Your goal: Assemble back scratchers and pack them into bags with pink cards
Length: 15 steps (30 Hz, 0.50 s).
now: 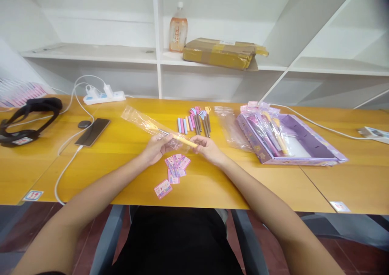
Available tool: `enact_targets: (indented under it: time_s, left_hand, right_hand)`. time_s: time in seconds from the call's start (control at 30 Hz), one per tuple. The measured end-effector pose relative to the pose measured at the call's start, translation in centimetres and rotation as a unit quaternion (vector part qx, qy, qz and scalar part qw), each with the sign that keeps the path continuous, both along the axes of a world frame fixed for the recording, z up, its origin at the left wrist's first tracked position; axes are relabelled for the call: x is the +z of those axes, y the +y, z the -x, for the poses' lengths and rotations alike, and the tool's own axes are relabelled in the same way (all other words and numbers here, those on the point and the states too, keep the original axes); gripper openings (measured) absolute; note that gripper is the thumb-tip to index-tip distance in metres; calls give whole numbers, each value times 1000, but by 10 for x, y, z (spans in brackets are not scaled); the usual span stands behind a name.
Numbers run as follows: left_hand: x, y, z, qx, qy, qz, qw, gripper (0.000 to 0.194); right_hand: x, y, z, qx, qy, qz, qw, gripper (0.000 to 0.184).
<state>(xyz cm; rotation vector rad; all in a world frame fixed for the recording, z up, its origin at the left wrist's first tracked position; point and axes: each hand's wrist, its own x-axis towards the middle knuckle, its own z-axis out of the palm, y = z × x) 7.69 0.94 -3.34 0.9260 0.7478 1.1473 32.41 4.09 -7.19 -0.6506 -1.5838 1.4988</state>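
My left hand [158,147] is closed around a clear plastic bag [133,115] and the yellow back scratcher [185,140] partly inside it. The scratcher's claw end lies in the bag, pointing left. With thumb and fingers, my right hand [207,148] pinches the yellow handle's end, outside the bag. Just beyond my hands lie several back scratchers [206,123] with pink, blue and yellow claws, beside a row of loose pastel handles [185,125]. Below my hands several pink printed cards [174,167] overlap, and a single card [163,189] lies nearer the table edge.
At right, a purple box [304,160] holds bagged back scratchers [269,133]; empty plastic bags [232,127] lie beside it. To the left are a phone [93,132], a power strip [104,97] with cables and a black headset [30,121]. A bottle [178,30] and carton [219,53] stand on the shelf.
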Motion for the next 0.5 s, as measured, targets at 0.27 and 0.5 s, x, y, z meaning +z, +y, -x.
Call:
enact_targets:
  time_s: [0.27,0.5]
  left_hand:
    - [-24,-12,-15,-71,116,-17,991,44]
    - [-11,-6,-10,-32,61,-1,998,47]
  right_hand:
    - [-1,-21,18,-125,-169,-214,954,40]
    - [10,-27,4,-134,-203,-329,913,34]
